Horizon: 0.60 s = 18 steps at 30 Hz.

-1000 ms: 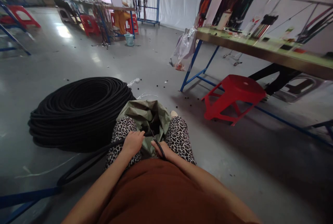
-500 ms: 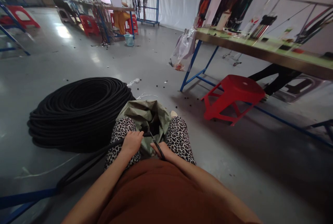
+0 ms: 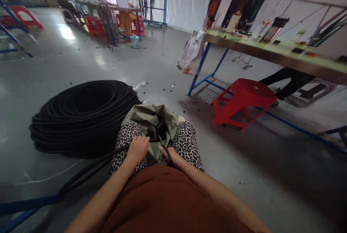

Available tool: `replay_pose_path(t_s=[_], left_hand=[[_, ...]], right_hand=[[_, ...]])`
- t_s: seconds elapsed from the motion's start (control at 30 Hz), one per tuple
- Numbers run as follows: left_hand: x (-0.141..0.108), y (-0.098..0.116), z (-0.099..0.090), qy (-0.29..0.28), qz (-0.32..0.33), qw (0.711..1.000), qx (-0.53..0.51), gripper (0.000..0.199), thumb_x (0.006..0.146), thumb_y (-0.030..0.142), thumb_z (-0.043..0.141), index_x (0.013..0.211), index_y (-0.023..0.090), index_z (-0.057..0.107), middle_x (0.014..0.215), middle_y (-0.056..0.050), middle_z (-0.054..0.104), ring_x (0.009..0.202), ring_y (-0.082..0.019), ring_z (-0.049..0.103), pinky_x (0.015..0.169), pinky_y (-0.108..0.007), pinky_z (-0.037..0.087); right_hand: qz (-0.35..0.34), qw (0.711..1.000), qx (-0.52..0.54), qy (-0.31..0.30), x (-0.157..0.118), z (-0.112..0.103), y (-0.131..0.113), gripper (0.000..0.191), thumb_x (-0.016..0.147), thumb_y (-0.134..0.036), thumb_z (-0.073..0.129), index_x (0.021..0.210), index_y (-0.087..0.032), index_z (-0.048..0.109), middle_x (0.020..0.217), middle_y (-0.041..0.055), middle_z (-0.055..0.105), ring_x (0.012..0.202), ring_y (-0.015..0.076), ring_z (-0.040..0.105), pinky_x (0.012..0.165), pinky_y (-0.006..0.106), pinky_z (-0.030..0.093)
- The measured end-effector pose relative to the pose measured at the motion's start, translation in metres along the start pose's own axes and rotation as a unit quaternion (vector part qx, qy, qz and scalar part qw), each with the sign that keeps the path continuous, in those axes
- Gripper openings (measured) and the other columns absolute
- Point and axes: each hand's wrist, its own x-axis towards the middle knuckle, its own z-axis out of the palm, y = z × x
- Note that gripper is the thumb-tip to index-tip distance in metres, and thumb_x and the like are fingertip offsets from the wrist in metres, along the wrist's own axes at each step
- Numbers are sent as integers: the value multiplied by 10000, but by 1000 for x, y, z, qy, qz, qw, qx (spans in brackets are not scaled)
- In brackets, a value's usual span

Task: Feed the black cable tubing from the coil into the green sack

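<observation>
Ribbed black hose (image 3: 151, 140) over crumpled sack (image 3: 151, 121)

Matt black rubbery hose wound in a big ribbed coil (image 3: 81, 115). Crinkly olive-green woven plastic sack (image 3: 151, 121), dull finish. Glossy moulded red plastic stool (image 3: 244, 99). Smooth polished grey concrete floor (image 3: 135, 63), shiny with reflections. Blue painted metal table legs (image 3: 202, 70).

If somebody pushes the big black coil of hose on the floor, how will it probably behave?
The black hose coil is wide, low and many turns deep, so it probably feels heavy and would drag rather than tip or roll. The strand leading to the left hand curves loosely, so the hose seems flexible; lifted, the turns may sag and slide apart.
</observation>
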Motion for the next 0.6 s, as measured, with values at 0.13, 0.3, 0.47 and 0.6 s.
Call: replay_pose_path(t_s=[0.13, 0.3, 0.47, 0.6], left_hand=[[-5, 1, -1, 20, 9, 1000, 15, 337, 922, 178, 450, 1176, 151, 670, 1054, -126, 720, 1002, -267, 612, 902, -433, 388], [-8, -1, 1, 32, -36, 999, 24, 377, 910, 162, 448, 1206, 191, 680, 1077, -139, 705, 1003, -289, 597, 867, -448, 398], [-8, -3, 4, 25, -76, 996, 28, 371, 948, 220, 421, 1212, 147, 671, 1022, -150, 717, 965, -293, 618, 834, -436, 410], [-5, -4, 4, 32, -81, 996, 16, 365, 972, 266, 406, 1198, 146, 666, 1030, -139, 727, 955, -282, 639, 832, -416, 410]], right_hand=[[31, 998, 53, 6, -2, 1, -3, 451, 911, -552, 627, 715, -152, 554, 444, -28, 470, 358, 102, 447, 360, 196, 387], [45, 994, 95, 10, 4, 3, -2, 399, 945, -481, 610, 729, -158, 520, 488, -39, 474, 365, 90, 449, 372, 195, 406], [39, 996, 83, -3, 16, 2, 11, 419, 968, -509, 558, 748, -154, 525, 517, -15, 516, 417, 113, 525, 440, 216, 460], [-4, 995, 84, -48, 22, 0, 20, 460, 928, -585, 582, 782, -151, 539, 579, -1, 575, 488, 124, 586, 524, 234, 500]])
